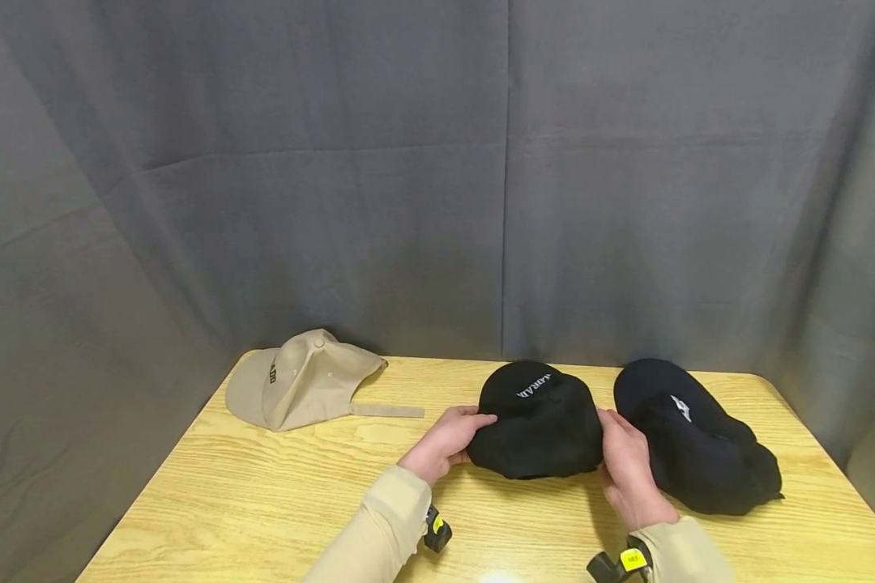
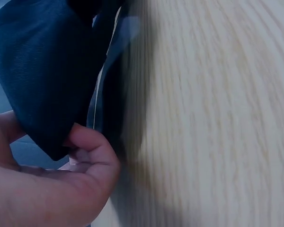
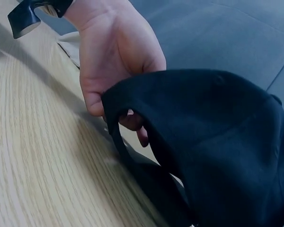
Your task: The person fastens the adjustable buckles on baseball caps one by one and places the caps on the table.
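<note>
A black baseball cap point(image 1: 535, 441) with white lettering is held between both hands, close over the wooden table point(image 1: 277, 502). Its brim points away from me. My left hand point(image 1: 445, 444) pinches the cap's left edge, thumb on top; in the left wrist view its fingers point(image 2: 97, 151) curl at a corner of the dark fabric. On the opposite side, my right hand point(image 1: 627, 461) grips the cap's edge, its fingertips partly hidden. The right wrist view shows the cap's rear opening and strap point(image 3: 146, 182), with the left hand beyond them.
A beige cap point(image 1: 321, 380) lies at the far left, its strap stretched right along the table. Just beside my right hand, a dark navy cap point(image 1: 714, 461) with a white logo lies on the right. Grey curtains point(image 1: 379, 202) hang behind and at both sides.
</note>
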Action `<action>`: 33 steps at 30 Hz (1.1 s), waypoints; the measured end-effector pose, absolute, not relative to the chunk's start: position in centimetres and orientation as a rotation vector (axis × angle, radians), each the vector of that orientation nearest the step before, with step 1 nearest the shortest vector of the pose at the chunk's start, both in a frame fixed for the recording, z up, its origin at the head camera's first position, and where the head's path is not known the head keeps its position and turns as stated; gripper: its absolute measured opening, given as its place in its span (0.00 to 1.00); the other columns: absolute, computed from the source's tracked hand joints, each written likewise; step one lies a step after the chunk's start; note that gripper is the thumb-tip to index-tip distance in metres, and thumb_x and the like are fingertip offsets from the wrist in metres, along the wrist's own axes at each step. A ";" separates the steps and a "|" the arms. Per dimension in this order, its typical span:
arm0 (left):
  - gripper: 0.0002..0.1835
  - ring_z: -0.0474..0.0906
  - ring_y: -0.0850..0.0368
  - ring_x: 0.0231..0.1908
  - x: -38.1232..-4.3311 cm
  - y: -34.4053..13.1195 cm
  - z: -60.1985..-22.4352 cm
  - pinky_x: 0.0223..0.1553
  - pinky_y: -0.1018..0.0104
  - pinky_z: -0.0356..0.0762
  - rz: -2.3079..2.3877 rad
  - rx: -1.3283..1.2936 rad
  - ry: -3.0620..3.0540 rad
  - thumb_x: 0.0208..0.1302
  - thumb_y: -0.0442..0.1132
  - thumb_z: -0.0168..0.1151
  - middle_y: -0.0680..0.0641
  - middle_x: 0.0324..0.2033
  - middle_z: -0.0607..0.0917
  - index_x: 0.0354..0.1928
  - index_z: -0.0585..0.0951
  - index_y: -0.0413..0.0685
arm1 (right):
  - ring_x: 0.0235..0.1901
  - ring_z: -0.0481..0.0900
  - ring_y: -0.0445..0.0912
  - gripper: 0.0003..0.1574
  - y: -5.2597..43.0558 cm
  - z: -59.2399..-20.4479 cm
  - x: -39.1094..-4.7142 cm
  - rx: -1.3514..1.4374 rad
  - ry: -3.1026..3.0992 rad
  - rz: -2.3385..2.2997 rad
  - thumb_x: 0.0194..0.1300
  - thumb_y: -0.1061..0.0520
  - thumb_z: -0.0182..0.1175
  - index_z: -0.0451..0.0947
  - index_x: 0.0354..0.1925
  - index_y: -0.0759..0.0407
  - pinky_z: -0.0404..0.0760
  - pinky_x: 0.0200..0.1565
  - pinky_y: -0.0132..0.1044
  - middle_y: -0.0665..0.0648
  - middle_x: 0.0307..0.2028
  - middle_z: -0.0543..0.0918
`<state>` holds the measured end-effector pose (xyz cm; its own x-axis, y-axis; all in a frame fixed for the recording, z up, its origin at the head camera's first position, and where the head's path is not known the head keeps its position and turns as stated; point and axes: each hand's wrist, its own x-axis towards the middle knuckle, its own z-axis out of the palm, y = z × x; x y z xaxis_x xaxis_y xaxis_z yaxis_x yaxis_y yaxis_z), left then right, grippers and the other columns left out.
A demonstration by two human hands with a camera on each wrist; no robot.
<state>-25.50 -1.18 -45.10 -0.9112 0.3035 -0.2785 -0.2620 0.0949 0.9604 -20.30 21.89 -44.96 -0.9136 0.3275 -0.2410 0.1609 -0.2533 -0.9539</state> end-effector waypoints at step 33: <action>0.26 0.81 0.48 0.47 -25.1 -0.3 -45.4 0.54 0.54 0.78 1.775 0.076 2.030 0.66 0.38 0.66 0.41 0.50 0.83 0.60 0.77 0.27 | 0.74 0.53 0.58 0.41 21.9 -43.9 -20.3 -0.587 -2.049 2.070 0.78 0.46 0.51 0.56 0.77 0.67 0.48 0.74 0.48 0.66 0.77 0.55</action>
<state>-25.07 -0.27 -45.44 -0.9016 0.3229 -0.2880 -0.2425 0.1742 0.9544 -20.30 21.87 -43.88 -0.9081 0.3883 -0.1569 0.1530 -0.0413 -0.9874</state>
